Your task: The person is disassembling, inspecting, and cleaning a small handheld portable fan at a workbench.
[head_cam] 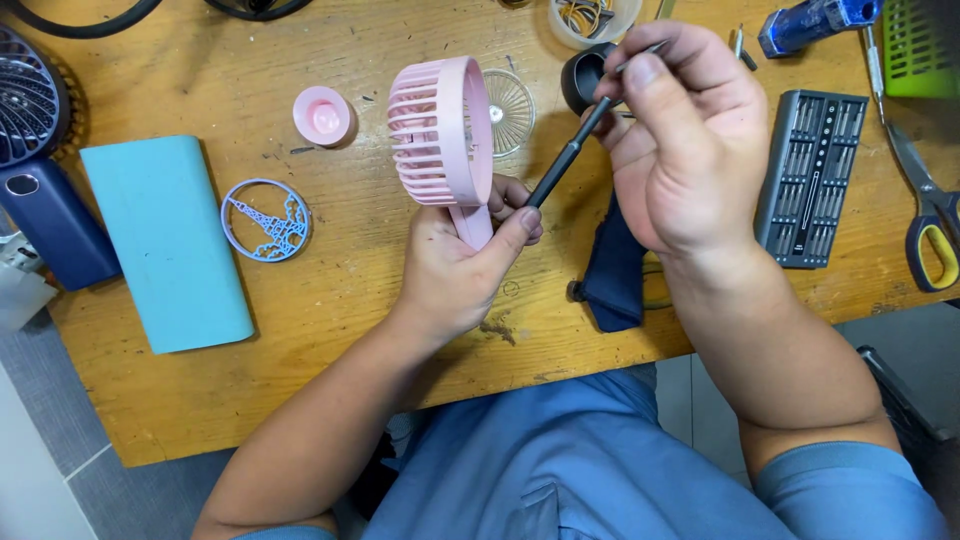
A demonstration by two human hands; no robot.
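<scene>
My left hand (455,265) grips the handle of a small pink hand-held fan (440,135), holding its slatted round head upright and edge-on above the wooden table (350,300). My right hand (685,140) holds a thin black screwdriver (575,145) between thumb and fingers. The screwdriver slants down to the left, and its tip meets the fan's handle just above my left thumb.
A pink round cap (323,115), a blue openwork ring (266,220) and a teal rectangular block (165,240) lie left. A clear round grille (510,105) lies behind the fan. A dark bit set (812,175) and scissors (930,225) sit right. A navy fan (35,150) lies far left.
</scene>
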